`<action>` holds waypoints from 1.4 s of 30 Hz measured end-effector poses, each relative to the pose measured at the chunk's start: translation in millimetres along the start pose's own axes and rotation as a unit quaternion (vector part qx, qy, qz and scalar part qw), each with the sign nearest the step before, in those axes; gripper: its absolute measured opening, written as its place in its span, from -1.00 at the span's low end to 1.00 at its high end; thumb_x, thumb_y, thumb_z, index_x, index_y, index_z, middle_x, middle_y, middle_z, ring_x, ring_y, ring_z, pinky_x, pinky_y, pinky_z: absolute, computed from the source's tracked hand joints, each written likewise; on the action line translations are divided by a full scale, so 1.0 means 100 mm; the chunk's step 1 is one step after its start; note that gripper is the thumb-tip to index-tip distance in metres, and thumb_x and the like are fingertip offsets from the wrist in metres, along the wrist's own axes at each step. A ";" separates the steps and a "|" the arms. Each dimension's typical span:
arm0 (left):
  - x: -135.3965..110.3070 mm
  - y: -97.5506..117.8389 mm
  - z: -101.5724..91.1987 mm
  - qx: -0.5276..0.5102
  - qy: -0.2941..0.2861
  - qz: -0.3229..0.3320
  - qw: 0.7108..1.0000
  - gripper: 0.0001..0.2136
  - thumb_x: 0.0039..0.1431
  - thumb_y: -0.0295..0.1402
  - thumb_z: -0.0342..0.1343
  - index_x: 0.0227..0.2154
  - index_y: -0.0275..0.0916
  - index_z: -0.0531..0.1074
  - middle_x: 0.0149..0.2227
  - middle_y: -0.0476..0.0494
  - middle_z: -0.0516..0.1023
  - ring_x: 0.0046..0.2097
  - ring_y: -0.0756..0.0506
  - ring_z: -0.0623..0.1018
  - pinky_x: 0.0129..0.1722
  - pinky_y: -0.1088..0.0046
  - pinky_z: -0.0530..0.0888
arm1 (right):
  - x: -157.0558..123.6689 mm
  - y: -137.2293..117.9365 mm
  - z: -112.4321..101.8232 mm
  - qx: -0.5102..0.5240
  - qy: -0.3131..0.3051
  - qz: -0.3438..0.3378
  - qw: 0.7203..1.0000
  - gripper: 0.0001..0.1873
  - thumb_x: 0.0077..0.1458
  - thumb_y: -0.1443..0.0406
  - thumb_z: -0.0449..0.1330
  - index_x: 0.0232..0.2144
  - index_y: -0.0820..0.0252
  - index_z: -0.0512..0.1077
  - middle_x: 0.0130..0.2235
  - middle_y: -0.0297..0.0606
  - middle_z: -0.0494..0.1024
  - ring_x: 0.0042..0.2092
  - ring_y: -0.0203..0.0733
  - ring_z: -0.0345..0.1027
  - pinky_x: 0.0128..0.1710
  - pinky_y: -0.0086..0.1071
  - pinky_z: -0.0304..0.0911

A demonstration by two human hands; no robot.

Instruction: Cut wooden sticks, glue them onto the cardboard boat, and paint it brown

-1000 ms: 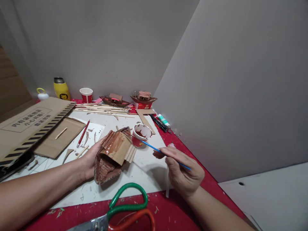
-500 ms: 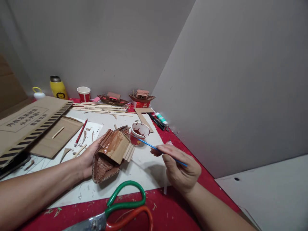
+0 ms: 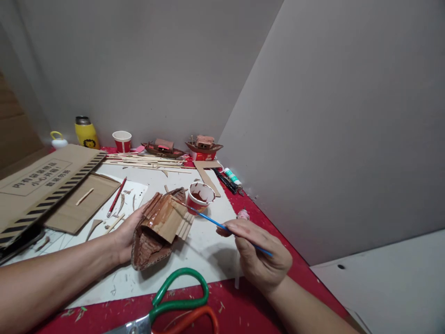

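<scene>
My left hand (image 3: 129, 234) is closed around the far-left side of a cardboard model boat (image 3: 151, 250), holding it tilted above the white sheet. Its curved roof is partly coated in wet brown paint, with bare cardboard on the right part. Between the thumb and fingers of my right hand (image 3: 264, 253) is a thin blue paintbrush (image 3: 212, 220), its tip against the upper part of the roof. Just behind the boat stands a paper cup (image 3: 200, 197) with brown paint inside and smeared on its rim.
Scissors (image 3: 181, 301) with green and orange handles lie at the front edge. Cardboard pieces (image 3: 52, 174) and a red pencil (image 3: 117, 197) are on the left. Behind are thin wooden sticks (image 3: 149, 161), two finished-looking boats (image 3: 204, 144), a red cup (image 3: 122, 141) and a yellow bottle (image 3: 85, 133).
The brush tip has moved left from near the paint cup's rim onto the boat's roof. My left hand still holds the boat in nearly the same place. The view has shifted slightly.
</scene>
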State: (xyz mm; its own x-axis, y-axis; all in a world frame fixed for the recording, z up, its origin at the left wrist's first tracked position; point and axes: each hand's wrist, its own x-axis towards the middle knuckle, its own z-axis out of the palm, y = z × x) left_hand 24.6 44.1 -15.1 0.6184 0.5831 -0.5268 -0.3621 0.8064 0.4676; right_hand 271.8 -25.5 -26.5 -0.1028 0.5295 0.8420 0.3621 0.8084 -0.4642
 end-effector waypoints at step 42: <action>-0.03 -0.02 0.00 0.007 -0.008 0.008 1.000 -0.45 0.41 -0.05 -0.23 -0.28 -0.36 0.56 -0.46 -0.28 0.69 -0.47 -0.19 0.66 -0.42 0.32 0.57 | 0.08 0.09 0.29 0.250 0.086 0.388 0.883 -0.70 0.05 0.05 0.39 -0.39 0.18 0.65 -0.46 -0.19 0.67 -0.53 -0.30 0.49 -0.55 -0.51 0.42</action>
State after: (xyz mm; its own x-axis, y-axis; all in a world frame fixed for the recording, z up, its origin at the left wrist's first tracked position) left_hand 23.5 40.7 -14.8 0.6230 0.5948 -0.5080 -0.3623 0.7950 0.4865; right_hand 247.3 -6.8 -31.9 0.1532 0.9618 0.2270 -0.1975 0.2549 -0.9466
